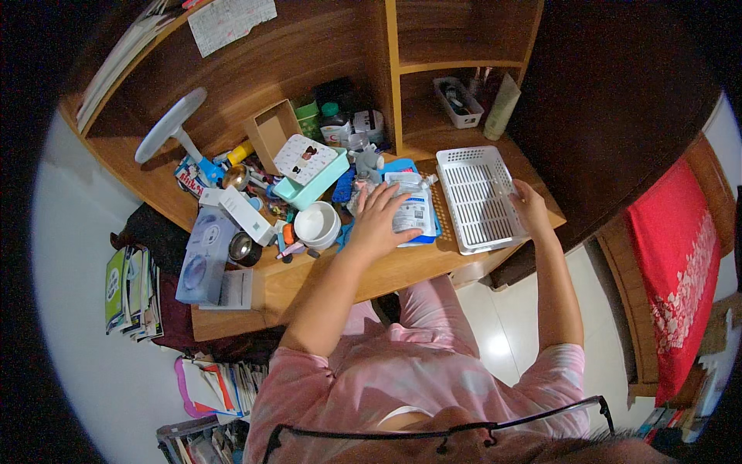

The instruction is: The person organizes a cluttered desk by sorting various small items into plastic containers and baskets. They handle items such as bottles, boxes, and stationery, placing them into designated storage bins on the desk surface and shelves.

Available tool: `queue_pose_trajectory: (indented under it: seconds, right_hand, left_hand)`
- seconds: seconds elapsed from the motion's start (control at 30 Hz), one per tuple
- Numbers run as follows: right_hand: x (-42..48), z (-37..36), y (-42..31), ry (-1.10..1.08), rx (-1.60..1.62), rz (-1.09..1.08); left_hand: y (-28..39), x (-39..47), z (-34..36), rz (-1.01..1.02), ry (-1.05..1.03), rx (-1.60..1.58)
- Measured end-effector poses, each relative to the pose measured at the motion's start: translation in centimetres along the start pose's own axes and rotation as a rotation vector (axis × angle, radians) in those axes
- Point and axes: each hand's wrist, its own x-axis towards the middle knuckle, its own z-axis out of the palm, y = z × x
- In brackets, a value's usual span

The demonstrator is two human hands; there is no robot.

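A white slotted plastic basket (pixel 480 200) lies on the right part of the wooden desk, its floor bare. My right hand (pixel 527 203) grips the basket's right rim. My left hand (pixel 379 217) is spread with fingers apart at the left edge of a white printed pouch (pixel 413 209); whether it touches the pouch is unclear. The pouch has a spout and rests on a blue item (pixel 426 238). Left of this hand stand stacked white bowls (pixel 317 225) and a mint plastic box (pixel 316 188) with a patterned white lid (pixel 304 158) tilted on it. A grey plush toy (pixel 367 163) sits just beyond my left fingers.
A blue-and-white desk lamp (pixel 184 139), an open cardboard box (pixel 273 130), a lilac box (pixel 204 255) and a white carton (pixel 246 214) crowd the left side. Small items lie in front. Bottles (pixel 335 124) stand behind. A small basket (pixel 459 104) and a roll (pixel 502 110) occupy the right shelf.
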Motion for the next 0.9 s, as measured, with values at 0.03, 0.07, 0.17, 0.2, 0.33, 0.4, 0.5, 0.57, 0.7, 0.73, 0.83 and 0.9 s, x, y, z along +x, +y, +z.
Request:
queue_pose_trajectory:
  seconds: [0.03,0.07,0.17,0.2,0.33,0.4,0.5,0.57,0.7,0.73,0.83,0.9]
  right_hand:
    - [0.2,0.2,-0.3,0.006,-0.014,-0.012]
    - [0.5,0.5,-0.5,0.011,-0.028,-0.025]
    - [1.4,0.6,-0.4,0.036,-0.129,-0.021]
    - [1.2,0.4,-2.2,0.05,-0.184,-0.083]
    - [-1.4,2.1,-8.9,-0.1,0.056,-0.197]
    - [-3.2,5.2,-11.0,-0.33,0.265,-0.119]
    - [-5.0,9.3,-12.9,-0.415,0.269,-0.212]
    - [-5.3,10.0,-14.6,-0.47,0.299,-0.124]
    - [-5.3,12.6,-12.8,-0.331,0.377,-0.103]
    - [-5.0,13.0,-12.2,-0.296,0.392,-0.081]
    - [-5.1,12.3,-14.5,-0.348,0.618,0.068]
    - [-5.2,11.3,-16.3,-0.311,0.679,0.065]
  left_hand:
    - [0.1,-0.1,-0.2,0.002,-0.02,0.0]
    - [0.2,-0.2,-0.1,-0.018,-0.041,-0.025]
    - [0.8,-0.3,-0.1,0.012,-0.072,-0.035]
    - [0.8,-0.4,0.0,0.013,-0.107,-0.029]
    - [0.8,-0.6,0.3,0.065,-0.132,-0.01]
    - [0.8,-0.6,0.6,0.048,-0.16,-0.002]
    - [0.6,-0.9,0.7,0.012,-0.198,0.051]
    - [0.0,-1.3,1.1,0.001,-0.209,0.106]
    - [0.1,-0.8,1.2,-0.036,-0.198,-0.031]
    - [0.5,-0.5,0.7,-0.043,-0.218,0.09]
    - [-0.3,-0.7,1.8,-0.049,0.041,-0.124]
    - [-0.5,-0.2,1.9,-0.092,0.217,-0.241]
